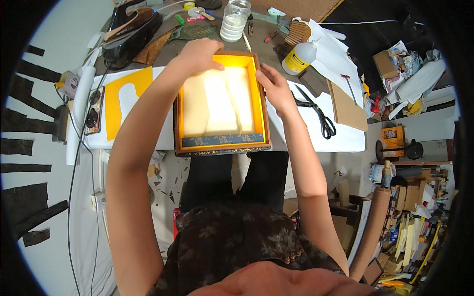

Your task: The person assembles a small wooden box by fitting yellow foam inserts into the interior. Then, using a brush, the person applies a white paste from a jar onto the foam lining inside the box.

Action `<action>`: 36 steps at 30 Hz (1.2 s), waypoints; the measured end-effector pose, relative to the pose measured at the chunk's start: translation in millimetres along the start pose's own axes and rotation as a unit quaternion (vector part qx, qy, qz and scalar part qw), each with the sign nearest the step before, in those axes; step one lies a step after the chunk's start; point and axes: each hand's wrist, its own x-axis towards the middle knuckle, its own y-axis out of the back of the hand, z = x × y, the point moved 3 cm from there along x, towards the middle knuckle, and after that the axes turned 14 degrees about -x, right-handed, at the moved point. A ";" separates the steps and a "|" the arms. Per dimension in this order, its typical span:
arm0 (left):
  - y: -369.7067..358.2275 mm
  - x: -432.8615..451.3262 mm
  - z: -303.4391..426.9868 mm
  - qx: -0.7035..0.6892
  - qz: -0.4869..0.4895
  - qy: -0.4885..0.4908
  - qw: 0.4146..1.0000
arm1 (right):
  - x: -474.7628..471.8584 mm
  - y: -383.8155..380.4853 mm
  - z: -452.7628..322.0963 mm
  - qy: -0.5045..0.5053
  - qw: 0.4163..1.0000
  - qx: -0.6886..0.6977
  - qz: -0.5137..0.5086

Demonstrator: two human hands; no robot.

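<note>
In front of me an open box [267,127] with a brown rim and yellow inner walls sits at the table's near edge. Its floor carries a cream lining [194,107], brightly lit in the middle. A blue floral strip [222,139] runs along the inside of the near wall. My left hand [202,55] grips the far left part of the box, its thumb over the rim and other fingers partly hidden. Against the right side rests my right hand [277,88], fingers bent at the rim. Black-handled scissors [319,113] lie to the right.
A clothes iron [129,33] stands at the back left, near a yellow sheet with a cut-out [113,107]. Behind the box are a plastic jar [234,22] and a bottle with a yellow label [299,59]. Brown board [344,107] lies right; a cable [74,166] hangs left.
</note>
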 end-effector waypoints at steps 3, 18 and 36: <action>7.1 -8.6 -10.3 0.028 0.003 0.002 1.000 | -24.4 11.8 12.2 -0.008 0.999 0.049 0.003; 5.6 -10.4 14.6 0.014 0.022 0.067 0.997 | -44.9 43.9 84.5 0.001 0.991 0.084 0.105; -49.8 160.8 -184.3 -0.506 0.176 0.383 0.753 | 30.3 36.9 20.7 0.129 0.989 0.063 0.049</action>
